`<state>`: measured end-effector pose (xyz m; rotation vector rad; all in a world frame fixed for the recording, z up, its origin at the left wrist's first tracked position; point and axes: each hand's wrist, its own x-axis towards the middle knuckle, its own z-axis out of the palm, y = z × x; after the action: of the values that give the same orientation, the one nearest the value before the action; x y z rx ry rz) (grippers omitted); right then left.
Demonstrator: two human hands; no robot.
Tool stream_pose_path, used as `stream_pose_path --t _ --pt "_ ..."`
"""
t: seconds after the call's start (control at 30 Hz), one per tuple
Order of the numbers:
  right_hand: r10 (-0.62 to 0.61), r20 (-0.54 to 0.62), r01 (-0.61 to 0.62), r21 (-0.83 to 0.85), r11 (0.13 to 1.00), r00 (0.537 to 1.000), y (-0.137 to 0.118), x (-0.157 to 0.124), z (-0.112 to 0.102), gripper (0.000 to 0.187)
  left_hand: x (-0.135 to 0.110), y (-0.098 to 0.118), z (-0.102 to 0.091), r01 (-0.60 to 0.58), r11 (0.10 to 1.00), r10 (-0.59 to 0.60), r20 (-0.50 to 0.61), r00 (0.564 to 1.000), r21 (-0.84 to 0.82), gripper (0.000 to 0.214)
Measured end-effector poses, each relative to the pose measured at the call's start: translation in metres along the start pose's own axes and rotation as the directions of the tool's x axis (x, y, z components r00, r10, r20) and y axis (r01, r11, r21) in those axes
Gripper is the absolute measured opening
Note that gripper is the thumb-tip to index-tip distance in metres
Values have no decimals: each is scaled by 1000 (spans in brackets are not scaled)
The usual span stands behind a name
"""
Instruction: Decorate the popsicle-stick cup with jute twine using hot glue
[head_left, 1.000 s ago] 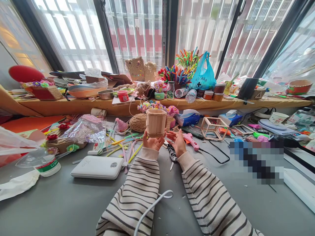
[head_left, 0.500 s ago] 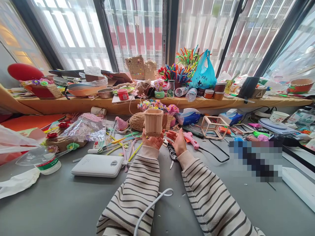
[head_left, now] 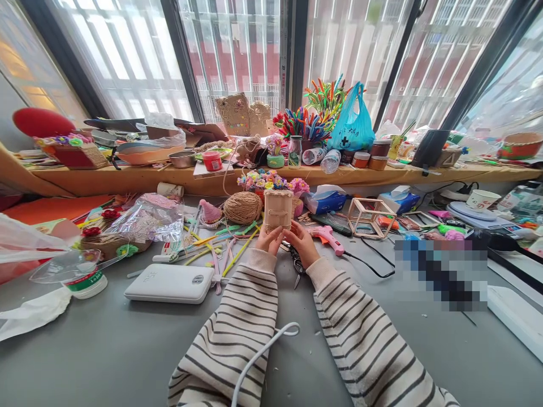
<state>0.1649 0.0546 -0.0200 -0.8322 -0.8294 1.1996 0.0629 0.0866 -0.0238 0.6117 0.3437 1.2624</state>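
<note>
A small box-shaped basket made of craft sticks [head_left: 278, 209], bound with twine at its base, stands upright just above the grey table [head_left: 127, 350]. My left hand [head_left: 268, 239] grips its lower left side. My right hand [head_left: 304, 242] closes on its lower right side, fingers curled against it. Both arms wear striped sleeves. A ball of twine [head_left: 242, 207] sits just left of the basket. Scissors [head_left: 296, 264] lie under my right wrist.
A pink glue gun [head_left: 327, 238] with a black cord lies to the right, beside a wooden stick cube frame [head_left: 370, 216]. A white power bank [head_left: 169, 282] lies at the left. Coloured sticks, plastic bags and a tissue pack crowd the far table; the window ledge [head_left: 127, 181] holds jars and pipe cleaners.
The stick basket has been lowered and moved slightly right. My right hand, open beside it before, has now closed against its right side.
</note>
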Motion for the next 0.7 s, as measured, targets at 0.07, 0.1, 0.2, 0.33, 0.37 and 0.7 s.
stream_pose_path --t 0.07,0.1,0.2,0.33,0.37,0.7 --pt "-6 -7 6 -1 1000 1000 -1 0 -1 48 -1 -2 1 1 1000 -1 1 1000 22 63" --pt "-7 -13 7 0 1000 1000 -1 1 -2 47 -1 -2 1 2 1000 -2 1 1000 30 59" --pt "-1 -31 1 12 1000 1000 -2 1 -5 39 0 -2 -1 5 999 -4 -12 1000 44 42" --pt "8 -32 -7 42 999 999 -4 1 -6 31 3 -1 -5 7 998 -5 -40 999 69 31" --pt "7 -30 -5 52 999 1000 -5 1 -6 32 3 -1 -6 8 997 -5 -42 999 75 31" --pt "12 -22 -9 123 992 1000 -7 0 -3 42 5 -4 -10 -1 994 9 -78 997 105 32"
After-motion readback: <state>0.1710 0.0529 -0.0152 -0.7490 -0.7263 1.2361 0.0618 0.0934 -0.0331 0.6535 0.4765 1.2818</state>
